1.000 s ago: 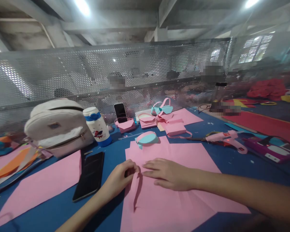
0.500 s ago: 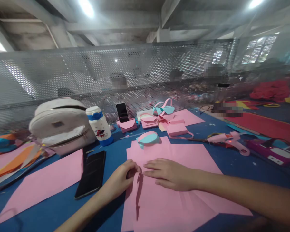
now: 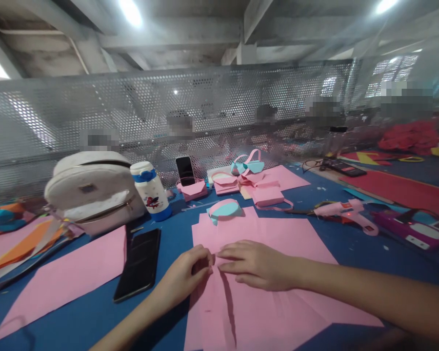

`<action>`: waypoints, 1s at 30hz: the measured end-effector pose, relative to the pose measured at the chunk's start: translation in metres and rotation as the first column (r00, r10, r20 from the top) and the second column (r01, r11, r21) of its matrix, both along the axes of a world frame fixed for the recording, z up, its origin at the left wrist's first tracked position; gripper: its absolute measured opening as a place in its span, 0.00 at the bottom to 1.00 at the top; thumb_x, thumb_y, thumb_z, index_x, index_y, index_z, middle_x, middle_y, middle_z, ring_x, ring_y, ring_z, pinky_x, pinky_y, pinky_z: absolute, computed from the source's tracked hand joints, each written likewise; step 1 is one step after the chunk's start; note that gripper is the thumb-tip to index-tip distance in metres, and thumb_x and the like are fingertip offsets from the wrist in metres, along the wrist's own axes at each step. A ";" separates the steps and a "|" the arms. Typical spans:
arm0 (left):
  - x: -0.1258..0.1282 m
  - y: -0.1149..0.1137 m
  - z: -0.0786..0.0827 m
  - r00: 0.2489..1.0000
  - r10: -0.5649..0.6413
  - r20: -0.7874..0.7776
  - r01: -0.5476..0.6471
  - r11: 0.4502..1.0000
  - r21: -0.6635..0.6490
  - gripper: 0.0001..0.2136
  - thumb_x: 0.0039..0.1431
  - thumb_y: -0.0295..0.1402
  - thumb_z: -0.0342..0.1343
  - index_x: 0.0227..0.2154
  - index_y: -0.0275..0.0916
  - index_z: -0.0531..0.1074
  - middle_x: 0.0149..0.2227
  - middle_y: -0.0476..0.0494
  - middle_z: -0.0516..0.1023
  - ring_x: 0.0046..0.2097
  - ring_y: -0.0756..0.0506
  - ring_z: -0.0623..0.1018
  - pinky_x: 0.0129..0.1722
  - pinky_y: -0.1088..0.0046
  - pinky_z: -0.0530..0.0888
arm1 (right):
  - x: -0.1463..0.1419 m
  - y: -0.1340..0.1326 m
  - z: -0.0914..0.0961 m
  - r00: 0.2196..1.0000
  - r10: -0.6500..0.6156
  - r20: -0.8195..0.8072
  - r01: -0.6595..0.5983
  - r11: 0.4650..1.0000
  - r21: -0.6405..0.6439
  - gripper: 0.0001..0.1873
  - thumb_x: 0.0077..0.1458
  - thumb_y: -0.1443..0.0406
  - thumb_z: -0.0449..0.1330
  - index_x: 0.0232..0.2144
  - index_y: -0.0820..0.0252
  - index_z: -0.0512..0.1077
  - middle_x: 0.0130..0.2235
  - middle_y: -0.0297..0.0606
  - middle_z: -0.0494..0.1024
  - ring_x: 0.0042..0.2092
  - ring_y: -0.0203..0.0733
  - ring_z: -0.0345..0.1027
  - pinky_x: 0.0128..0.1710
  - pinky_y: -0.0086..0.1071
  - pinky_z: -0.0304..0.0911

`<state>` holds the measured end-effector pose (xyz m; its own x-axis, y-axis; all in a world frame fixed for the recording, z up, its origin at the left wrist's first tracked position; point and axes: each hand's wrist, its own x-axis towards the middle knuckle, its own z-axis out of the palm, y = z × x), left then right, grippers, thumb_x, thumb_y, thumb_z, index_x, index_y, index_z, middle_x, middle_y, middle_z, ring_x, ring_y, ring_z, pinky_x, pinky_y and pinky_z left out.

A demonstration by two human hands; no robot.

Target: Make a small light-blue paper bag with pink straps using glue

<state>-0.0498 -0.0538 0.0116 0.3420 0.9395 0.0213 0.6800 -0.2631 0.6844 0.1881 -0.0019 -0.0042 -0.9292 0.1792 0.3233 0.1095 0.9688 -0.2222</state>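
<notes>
Large pink paper sheets [image 3: 278,321] lie stacked on the blue table in front of me. My left hand [image 3: 188,270] is closed in a pinch at the left edge of the top sheet, where a strip of the paper [image 3: 217,317] is turned over toward the right and throws a dark shadow. Just beside it, my right hand [image 3: 261,265] rests flat on the sheet with its fingers stretched out, fingertips close to the left hand's. Beyond both hands, a light blue and pink paper piece [image 3: 225,210] sits on the sheets' far end.
At left are another pink sheet [image 3: 73,282], a black phone [image 3: 139,263], a backpack [image 3: 91,192] and a bottle [image 3: 151,192]. Small pink paper bags [image 3: 267,195] stand at the back. A pink glue gun [image 3: 346,209] lies right, near a purple device [image 3: 409,226]. Behind runs a perforated metal screen [image 3: 219,92].
The paper's left edge, which stood up as a narrow curled strip, now lies over farther to the right. My left hand has shifted slightly; the right hand stays nearly still.
</notes>
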 end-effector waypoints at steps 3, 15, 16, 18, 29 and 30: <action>0.000 0.000 0.001 0.997 0.020 0.072 -0.018 1.000 -0.023 0.04 0.52 0.28 0.49 0.28 0.38 0.69 0.27 0.50 0.69 0.30 0.48 0.67 0.31 0.74 0.62 | 0.001 0.000 -0.001 0.996 -0.062 -0.063 0.060 0.998 -0.034 0.21 0.67 0.63 0.50 0.59 0.61 0.67 0.61 0.47 0.68 0.63 0.47 0.56 0.62 0.45 0.52; 0.016 -0.009 -0.003 0.929 0.128 0.347 -0.089 0.988 -0.125 0.08 0.54 0.34 0.56 0.25 0.35 0.71 0.23 0.48 0.72 0.27 0.49 0.69 0.28 0.75 0.63 | -0.011 -0.005 0.002 0.929 -0.300 -0.215 0.190 0.888 -0.419 0.08 0.57 0.60 0.65 0.38 0.57 0.79 0.39 0.36 0.82 0.43 0.43 0.72 0.46 0.34 0.62; 0.016 -0.010 -0.003 0.930 0.132 0.344 -0.099 0.989 -0.113 0.08 0.54 0.34 0.56 0.25 0.35 0.71 0.23 0.48 0.72 0.26 0.49 0.69 0.27 0.75 0.63 | -0.013 -0.006 0.003 0.920 -0.327 -0.214 0.199 0.862 -0.466 0.06 0.56 0.61 0.66 0.35 0.57 0.80 0.37 0.36 0.82 0.42 0.43 0.72 0.45 0.33 0.63; 0.017 -0.012 -0.003 0.928 0.138 0.346 -0.114 0.990 -0.088 0.08 0.54 0.35 0.57 0.24 0.35 0.72 0.23 0.48 0.72 0.26 0.49 0.68 0.27 0.76 0.62 | -0.017 -0.008 0.005 0.903 -0.383 -0.197 0.212 0.793 -0.571 0.03 0.54 0.65 0.67 0.31 0.58 0.80 0.34 0.35 0.81 0.39 0.42 0.72 0.42 0.31 0.64; 0.019 -0.012 -0.006 0.853 0.207 0.479 -0.166 0.978 -0.128 0.08 0.49 0.35 0.61 0.26 0.35 0.76 0.25 0.46 0.76 0.28 0.47 0.72 0.29 0.74 0.68 | -0.018 -0.012 0.007 0.862 -0.464 -0.204 0.210 0.694 -0.689 0.04 0.52 0.71 0.65 0.27 0.58 0.79 0.30 0.33 0.78 0.37 0.40 0.71 0.38 0.30 0.63; 0.019 -0.011 -0.006 0.859 0.212 0.466 -0.165 0.976 -0.139 0.06 0.48 0.34 0.61 0.25 0.35 0.76 0.24 0.47 0.76 0.27 0.48 0.72 0.28 0.75 0.67 | -0.017 -0.012 0.005 0.862 -0.462 -0.210 0.229 0.724 -0.650 0.04 0.52 0.70 0.66 0.27 0.58 0.79 0.30 0.33 0.78 0.37 0.41 0.71 0.39 0.30 0.63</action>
